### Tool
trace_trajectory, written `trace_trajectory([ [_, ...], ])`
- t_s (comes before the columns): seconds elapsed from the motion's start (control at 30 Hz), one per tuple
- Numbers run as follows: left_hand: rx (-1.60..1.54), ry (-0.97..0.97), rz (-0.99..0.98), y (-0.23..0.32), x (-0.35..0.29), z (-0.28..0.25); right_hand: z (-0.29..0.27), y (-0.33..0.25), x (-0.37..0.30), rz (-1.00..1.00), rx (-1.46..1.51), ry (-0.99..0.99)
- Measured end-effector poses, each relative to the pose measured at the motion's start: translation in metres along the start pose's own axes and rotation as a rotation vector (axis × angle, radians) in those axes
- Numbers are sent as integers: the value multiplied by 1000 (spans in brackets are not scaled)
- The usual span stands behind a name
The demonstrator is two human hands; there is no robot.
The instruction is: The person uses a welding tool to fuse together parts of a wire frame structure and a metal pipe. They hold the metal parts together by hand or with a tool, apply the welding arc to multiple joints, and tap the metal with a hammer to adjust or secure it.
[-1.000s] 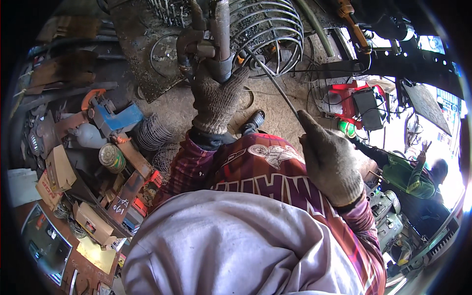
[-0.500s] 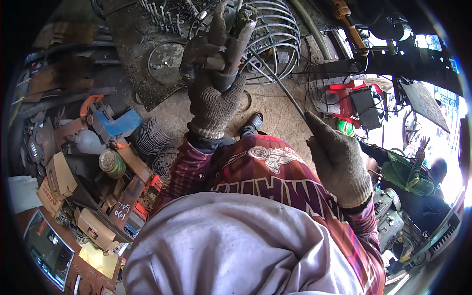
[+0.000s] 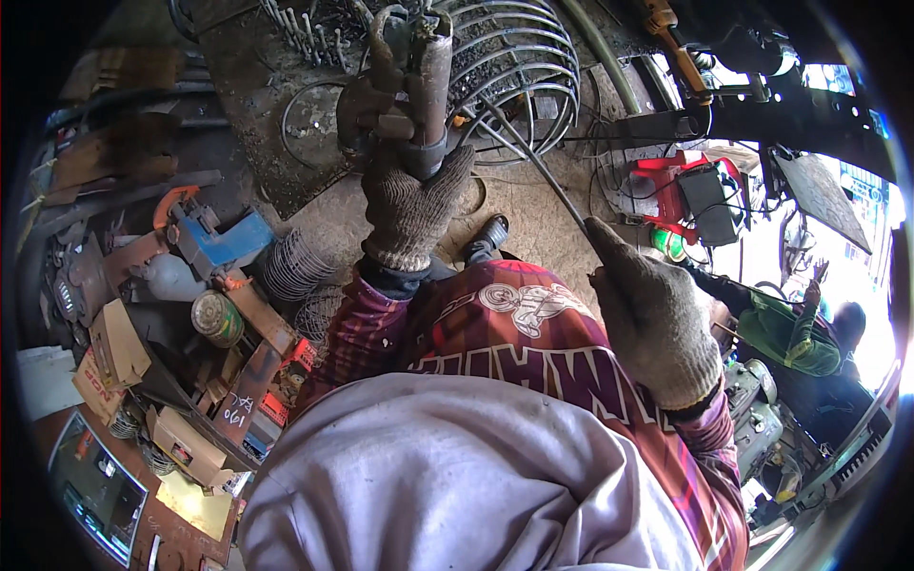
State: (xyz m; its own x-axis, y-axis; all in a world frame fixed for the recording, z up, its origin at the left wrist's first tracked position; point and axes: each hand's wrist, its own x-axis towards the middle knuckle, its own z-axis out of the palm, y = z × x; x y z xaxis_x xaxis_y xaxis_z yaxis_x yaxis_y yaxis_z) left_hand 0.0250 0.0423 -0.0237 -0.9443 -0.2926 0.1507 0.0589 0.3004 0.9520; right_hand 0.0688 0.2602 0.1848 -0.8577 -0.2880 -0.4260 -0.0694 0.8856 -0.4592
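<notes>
Person's left hand (image 3: 414,205) has its grip closed round the pipe's (image 3: 431,90) near end, probably to steady it with the far end clear; pipe projects beyond that grip; wire cage (image 3: 574,81) right of it; rod (image 3: 550,176) overlaps cage, contact unclear; right hand (image 3: 657,314) grips rod's near end, likely for reach; rod runs up-left from there.

rough knit gloves (image 3: 657,324) — matt metal rod (image 3: 554,186)

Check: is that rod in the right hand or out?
In: the right hand grips the rod, which sticks out beyond the glove.
</notes>
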Motion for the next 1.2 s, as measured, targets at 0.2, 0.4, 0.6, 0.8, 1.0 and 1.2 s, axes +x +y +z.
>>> trace_trajectory([
  [0.2, 30, 36, -11, -1, -2, 2, -10, -12, 2, 2, -123, -7],
  [0.4, -54, 42, 4, -6, -1, 7, -6, -13, 10, -9, -139, -32],
  [0.6, 78, 38, -39, 13, -1, 2, 16, 2, 10, -75, -23, 69],
  [0.8, -111, 37, -26, 11, 0, 5, 26, 16, 11, -132, -55, 109],
  [1.0, -38, 8, -41, 11, 0, 3, 21, 16, 12, -141, -45, 104],
  [1.2, -15, 40, -26, 8, -1, 5, 0, -2, 13, -58, -127, 13],
])
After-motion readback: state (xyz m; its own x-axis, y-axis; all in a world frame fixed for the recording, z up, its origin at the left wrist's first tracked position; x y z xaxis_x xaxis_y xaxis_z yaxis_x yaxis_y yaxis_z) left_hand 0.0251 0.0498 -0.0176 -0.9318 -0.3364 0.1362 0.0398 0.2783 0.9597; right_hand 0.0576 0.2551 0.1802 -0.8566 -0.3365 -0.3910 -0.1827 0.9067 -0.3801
